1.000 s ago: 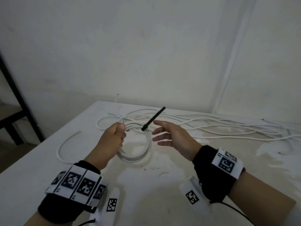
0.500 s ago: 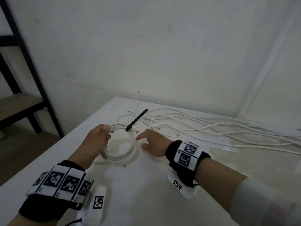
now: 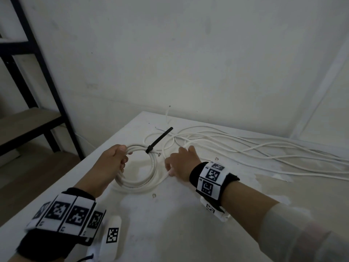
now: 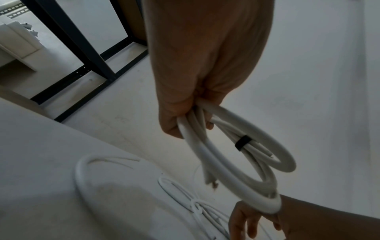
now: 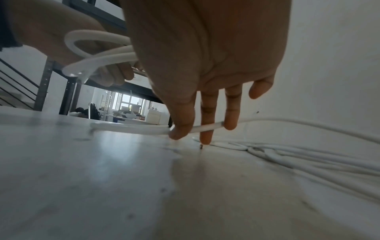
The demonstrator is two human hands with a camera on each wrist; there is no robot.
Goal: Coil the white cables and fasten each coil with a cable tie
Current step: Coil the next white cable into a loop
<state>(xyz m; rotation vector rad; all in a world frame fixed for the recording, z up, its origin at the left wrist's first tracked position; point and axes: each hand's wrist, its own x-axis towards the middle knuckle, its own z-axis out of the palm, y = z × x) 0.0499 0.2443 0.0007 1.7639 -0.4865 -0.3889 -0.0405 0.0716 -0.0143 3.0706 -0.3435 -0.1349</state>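
My left hand (image 3: pixel 115 159) grips a coil of white cable (image 3: pixel 137 183) just above the white table (image 3: pixel 170 224). A black cable tie (image 3: pixel 160 138) is wrapped round the coil's far side, its long tail sticking up and away. In the left wrist view the tie's band (image 4: pixel 243 142) sits snug round the coil's strands (image 4: pixel 236 175). My right hand (image 3: pixel 179 161) is down at the table to the right of the coil. In the right wrist view my right hand (image 5: pixel 191 137) pinches a loose white cable (image 5: pixel 133 129) between thumb and fingers, one fingertip touching the table.
Several loose white cables (image 3: pixel 245 148) trail across the back and right of the table, close to the wall. A black metal rack with a wooden shelf (image 3: pixel 28 120) stands past the table's left edge. Another loose cable loop (image 4: pixel 82 170) lies on the table's left side.
My right hand has left the cable tie, dropped to the table right of the coil and taken a loose cable. The left hand keeps holding the coil.
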